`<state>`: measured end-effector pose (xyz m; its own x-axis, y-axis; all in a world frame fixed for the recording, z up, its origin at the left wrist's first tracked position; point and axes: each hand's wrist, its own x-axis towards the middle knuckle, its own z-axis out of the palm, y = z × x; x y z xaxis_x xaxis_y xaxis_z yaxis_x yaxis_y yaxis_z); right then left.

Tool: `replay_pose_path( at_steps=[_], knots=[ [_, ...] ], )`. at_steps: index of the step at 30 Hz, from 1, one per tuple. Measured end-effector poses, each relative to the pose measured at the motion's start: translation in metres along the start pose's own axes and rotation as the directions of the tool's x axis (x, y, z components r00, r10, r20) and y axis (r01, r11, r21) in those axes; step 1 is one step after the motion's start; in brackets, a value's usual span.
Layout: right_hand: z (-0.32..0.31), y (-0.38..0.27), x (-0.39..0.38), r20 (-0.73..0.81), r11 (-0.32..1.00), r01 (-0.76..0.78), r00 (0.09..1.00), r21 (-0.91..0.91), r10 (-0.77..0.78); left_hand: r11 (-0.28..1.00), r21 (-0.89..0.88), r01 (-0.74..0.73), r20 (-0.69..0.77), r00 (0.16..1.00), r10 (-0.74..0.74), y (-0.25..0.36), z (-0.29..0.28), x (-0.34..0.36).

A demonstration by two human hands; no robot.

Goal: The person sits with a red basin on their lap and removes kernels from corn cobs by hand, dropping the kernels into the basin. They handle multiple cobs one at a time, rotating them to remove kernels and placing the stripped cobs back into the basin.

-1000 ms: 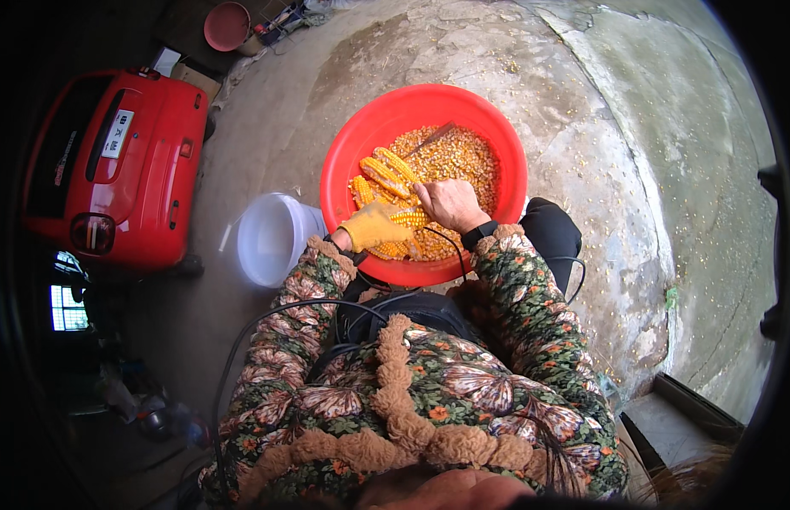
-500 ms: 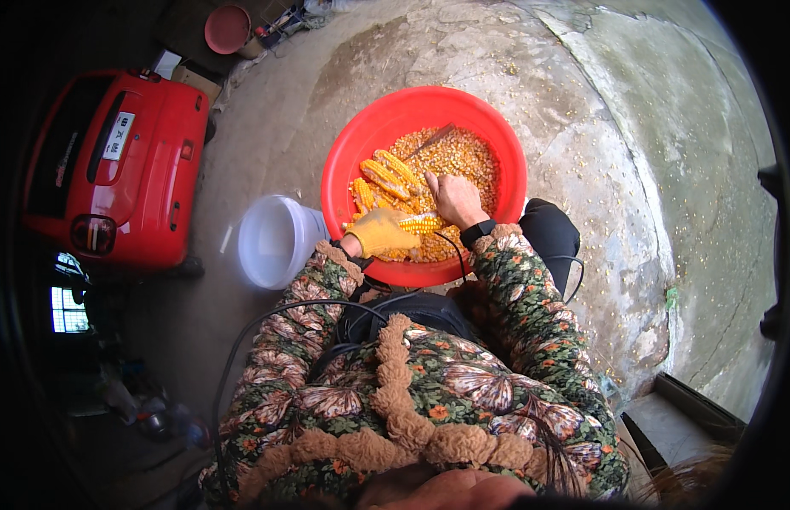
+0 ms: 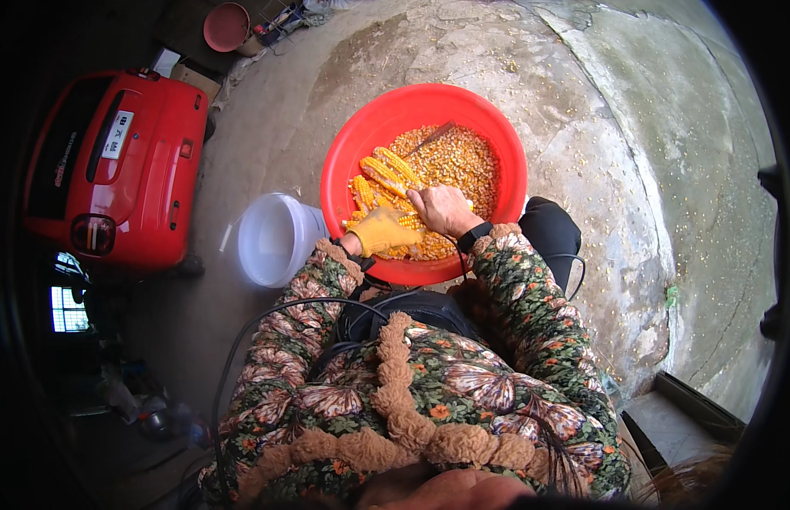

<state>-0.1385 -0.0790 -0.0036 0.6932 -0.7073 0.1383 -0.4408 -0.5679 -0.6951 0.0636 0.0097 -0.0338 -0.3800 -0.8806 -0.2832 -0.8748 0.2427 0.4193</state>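
Between my knees stands a red basin (image 3: 344,161) holding loose corn kernels (image 3: 467,161) and several whole ears of corn (image 3: 385,174). My left hand (image 3: 381,231), in a yellow glove, is closed around an ear of corn (image 3: 410,220) low in the basin. My bare right hand (image 3: 443,210) lies over the same ear, its fingers curled down and largely hidden, the thumb toward the glove. Most of that ear is covered by the right hand. A dark, flat strip-like tool (image 3: 436,136) rests in the kernels at the far side.
A translucent white bucket (image 3: 271,240) stands against the basin's left side. Farther left is a red car (image 3: 140,170). Kernels lie scattered over the concrete floor (image 3: 582,102). A black cable (image 3: 233,357) loops across my left arm. A reddish bowl (image 3: 226,27) sits at the far left.
My right hand has moved slightly left and down, from beside the gloved hand's ear to on top of it. The gloved left hand has barely moved.
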Motion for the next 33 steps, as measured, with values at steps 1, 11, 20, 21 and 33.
replay_pose_path(
  at_steps=[1, 11, 20, 21, 33],
  knots=[
    [-0.001, -0.001, 0.0, 0.012, 1.0, -0.017, 1.0, 0.01, 0.017, 1.0, -0.009, 0.003, -0.007, 1.0, -0.003, 0.007, -0.005, 0.0],
    [0.005, 0.008, 0.003, -0.032, 0.974, -0.22, 0.975, 0.053, 0.222, 0.999, 0.034, -0.007, -0.025, 1.0, 0.008, 0.073, -0.043, 0.0],
    [-0.007, 0.032, 0.016, -0.187, 0.927, -0.234, 0.937, 0.291, 0.295, 0.905, -0.309, 0.294, -0.129, 0.93, -0.346, 0.09, -0.056, 0.005],
    [-0.011, 0.037, 0.018, -0.237, 0.912, -0.182, 0.93, 0.368, 0.281, 0.867, -0.39, 0.309, -0.131, 0.914, -0.385, 0.087, -0.056, 0.005],
    [-0.023, 0.028, 0.016, -0.088, 0.486, 0.027, 0.991, 0.874, 0.104, 0.766, -0.609, -0.205, -0.458, 0.879, -0.129, 0.059, -0.046, -0.005]
  ],
)
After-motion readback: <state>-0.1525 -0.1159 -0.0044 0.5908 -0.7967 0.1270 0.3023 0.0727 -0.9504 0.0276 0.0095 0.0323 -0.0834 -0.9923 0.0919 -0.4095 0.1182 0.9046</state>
